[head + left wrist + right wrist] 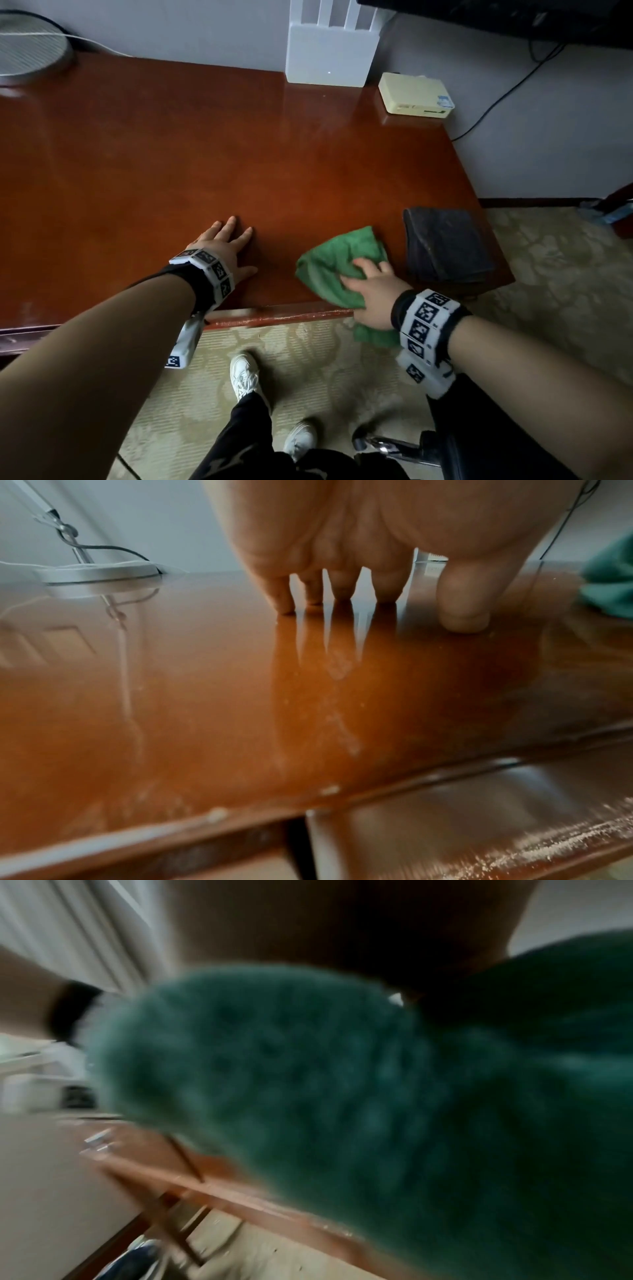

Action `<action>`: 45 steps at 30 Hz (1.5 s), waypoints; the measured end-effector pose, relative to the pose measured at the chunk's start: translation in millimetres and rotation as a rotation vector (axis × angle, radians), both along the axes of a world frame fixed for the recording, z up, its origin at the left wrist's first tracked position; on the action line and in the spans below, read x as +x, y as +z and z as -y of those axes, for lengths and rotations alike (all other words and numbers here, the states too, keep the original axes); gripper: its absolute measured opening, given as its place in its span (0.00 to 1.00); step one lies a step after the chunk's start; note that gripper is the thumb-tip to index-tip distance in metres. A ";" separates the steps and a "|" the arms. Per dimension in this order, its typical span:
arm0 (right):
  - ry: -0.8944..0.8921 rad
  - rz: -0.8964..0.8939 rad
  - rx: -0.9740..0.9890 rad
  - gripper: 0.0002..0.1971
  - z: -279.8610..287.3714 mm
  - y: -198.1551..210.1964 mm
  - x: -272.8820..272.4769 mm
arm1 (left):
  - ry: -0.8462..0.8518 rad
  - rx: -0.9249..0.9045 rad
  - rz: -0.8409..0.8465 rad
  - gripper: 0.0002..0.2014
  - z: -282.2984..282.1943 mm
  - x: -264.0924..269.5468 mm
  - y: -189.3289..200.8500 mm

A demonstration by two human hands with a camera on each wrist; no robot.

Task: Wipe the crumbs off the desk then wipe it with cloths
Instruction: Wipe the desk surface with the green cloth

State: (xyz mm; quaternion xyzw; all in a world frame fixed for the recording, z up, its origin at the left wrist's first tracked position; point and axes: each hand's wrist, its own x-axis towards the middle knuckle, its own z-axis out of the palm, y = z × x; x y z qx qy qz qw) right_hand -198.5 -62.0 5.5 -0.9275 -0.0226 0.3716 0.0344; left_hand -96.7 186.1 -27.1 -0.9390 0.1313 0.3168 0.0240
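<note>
On the glossy reddish-brown desk point(205, 154) my left hand point(226, 246) lies flat, fingers straight and spread, near the front edge. In the left wrist view its fingertips point(342, 593) touch the wood, and a few pale crumbs point(217, 814) sit along the desk's front lip. My right hand point(370, 287) grips a crumpled green cloth point(329, 267) at the front edge, and part of the cloth hangs over the edge below the wrist. That green cloth point(342, 1083) fills the blurred right wrist view. A dark folded cloth point(445, 246) lies at the desk's right front corner.
At the back of the desk stand a white box point(325, 51) and a small beige box point(414, 94). A round grey lamp base point(27, 51) sits at the back left. Below the edge are my feet and a chair base point(394, 445) on patterned carpet.
</note>
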 end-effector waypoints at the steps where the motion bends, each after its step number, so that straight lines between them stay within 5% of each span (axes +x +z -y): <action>1: 0.054 -0.046 0.028 0.33 0.4 6.9 0.9 | -0.011 0.013 -0.001 0.40 0.1 2.5 -0.2; 3: 0.053 -0.061 0.075 0.32 4.9 19.0 12.0 | -0.051 0.039 -0.003 0.40 0.6 8.6 -0.3; 7: -0.265 0.198 0.033 0.33 19.2 18.9 55.2 | -0.095 0.074 -0.025 0.39 -0.1 18.1 0.3; 10: -0.354 0.139 -0.118 0.33 7.2 4.1 67.4 | -0.100 0.085 -0.036 0.40 0.0 18.7 0.4; 19: 0.366 -0.118 0.065 0.30 -10.7 18.1 40.9 | -0.174 0.105 -0.031 0.41 -3.5 23.8 -0.7; 22: 0.212 -0.008 0.078 0.33 1.8 26.0 62.0 | -0.195 0.111 -0.027 0.41 -2.9 24.1 0.5; 25: -0.163 0.206 -0.030 0.32 13.7 19.5 98.5 | -0.219 0.128 -0.030 0.40 -2.7 26.2 4.4; 28: -0.325 0.126 -0.137 0.33 0.7 5.5 111.2 | -0.227 0.128 -0.039 0.40 -1.9 26.2 7.0; 30: -0.204 0.080 -0.158 0.34 -17.2 -1.1 102.4 | -0.227 0.117 -0.041 0.41 -3.0 27.1 6.1; 35: 0.441 0.009 -0.020 0.32 -29.6 7.0 53.4 | -0.262 0.119 -0.027 0.42 -4.1 29.6 6.7; 37: 0.536 -0.098 0.092 0.32 -23.8 17.6 42.4 | -0.267 0.125 -0.032 0.42 -3.7 30.4 7.9; 40: 0.359 0.020 0.139 0.33 -11.0 30.0 58.3 | -0.272 0.128 -0.036 0.41 -3.8 30.5 8.9; 43: -0.034 0.214 0.016 0.33 4.7 24.4 99.9 | -0.270 0.122 -0.038 0.41 -4.4 31.2 8.0; 45: -0.256 0.188 -0.073 0.34 7.4 13.9 119.9 | -0.265 0.112 -0.043 0.41 -5.2 32.2 7.1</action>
